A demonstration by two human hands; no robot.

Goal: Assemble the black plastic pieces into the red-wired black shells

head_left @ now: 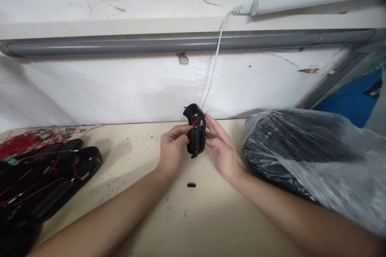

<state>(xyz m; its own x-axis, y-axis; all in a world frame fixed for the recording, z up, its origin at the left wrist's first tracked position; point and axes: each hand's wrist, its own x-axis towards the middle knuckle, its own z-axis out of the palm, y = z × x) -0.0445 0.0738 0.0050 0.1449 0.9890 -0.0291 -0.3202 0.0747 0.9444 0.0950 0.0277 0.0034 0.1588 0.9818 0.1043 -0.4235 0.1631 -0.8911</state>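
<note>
Between my two hands stands a black plastic housing (196,140), its hollow side facing me, with thin red wires running across the upper part. My left hand (174,146) grips its left edge, thumb and fingers closed on it. On the other side, the fingers of my right hand (221,146) press against the right edge. Just under the housing's lower end lies a small black piece (194,156). Nearer to me on the table is a small black oval piece (191,185).
Several similar black housings (87,158) with red wires are heaped at the left, beside a tangle of red wires (33,142). A clear plastic bag (301,152) with black items fills the right. A white cable (214,64) hangs down the white back panel (120,84).
</note>
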